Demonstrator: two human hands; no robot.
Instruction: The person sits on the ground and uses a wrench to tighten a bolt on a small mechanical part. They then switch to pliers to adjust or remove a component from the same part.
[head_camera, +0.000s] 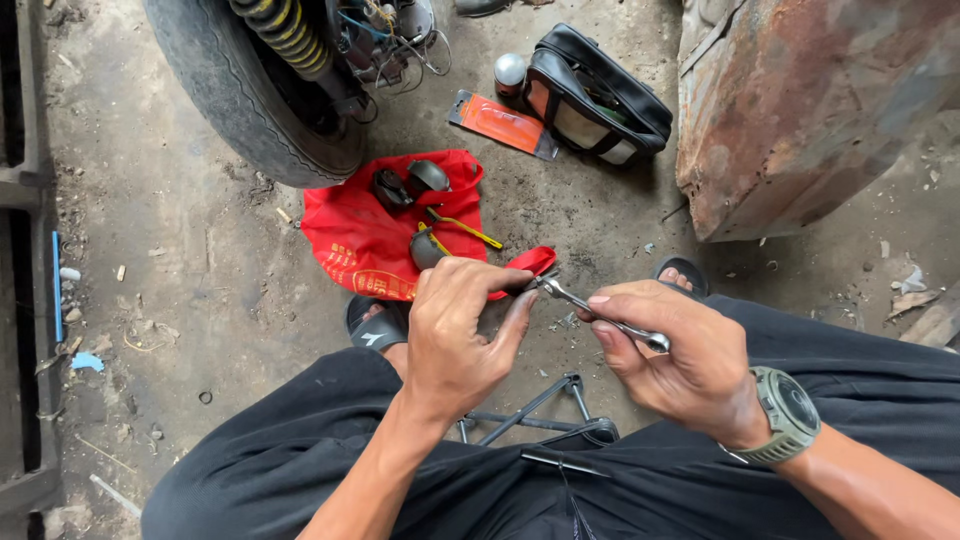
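Scooter rear tyre of black rubber (240, 100) stands beside a red cloth bag (365, 240) spread to catch small parts. Right hand (690, 365) fingers grip a slim steel spanner (600, 315); left hand (455, 335) fingers pinch its head, steadying it above the lap.

Counts: 1 slim chrome metal wrench (600, 312), 2 hands on it, left (455, 335) and right (680, 365). 1 red cloth bag (365, 240) carrying 3 dark rounded metal parts (428, 176). 1 black rubber tyre (235, 85), 1 black zip pouch (597, 100), 1 orange flat blister pack (503, 124), 2 black sandals (375, 325), 1 olive wristwatch (790, 412).
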